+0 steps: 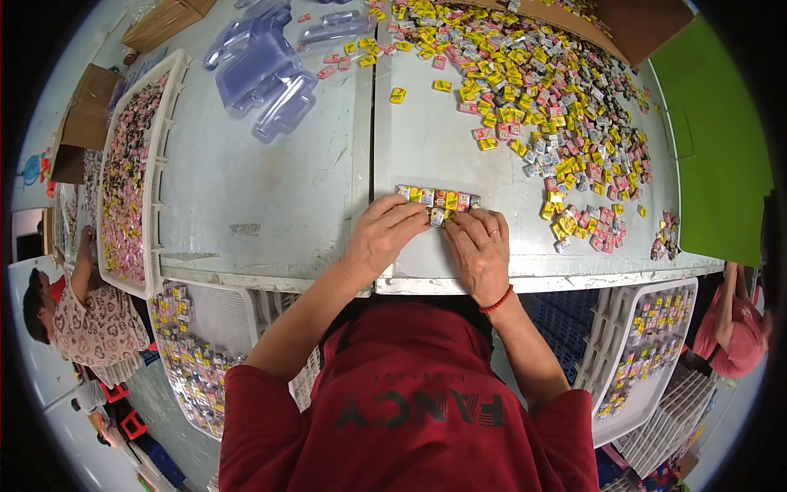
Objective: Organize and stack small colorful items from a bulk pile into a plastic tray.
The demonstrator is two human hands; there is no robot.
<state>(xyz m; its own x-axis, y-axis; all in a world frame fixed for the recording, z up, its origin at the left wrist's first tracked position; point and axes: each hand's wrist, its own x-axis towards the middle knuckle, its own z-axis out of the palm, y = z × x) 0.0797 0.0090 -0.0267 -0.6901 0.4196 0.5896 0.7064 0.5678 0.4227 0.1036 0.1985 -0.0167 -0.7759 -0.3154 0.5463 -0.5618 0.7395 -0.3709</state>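
Note:
Near the table's front edge lies a short block of small printed cartons, yellow, white, pink and brown, set side by side in rows. A clear plastic edge seems to run round it, though it is hard to make out. My left hand grips the block's left end, fingers bent over its near side. My right hand, with a ring and a red beaded bracelet, presses its fingertips on the near right side. Both hands are closed about the block, and their fingers hide part of the near row.
Loose small cartons spread over the table's right half, by a cardboard box. Clear plastic trays lie at the back left. A white crate of pink pieces stands left. Filled crates flank me below the table. People work on both sides.

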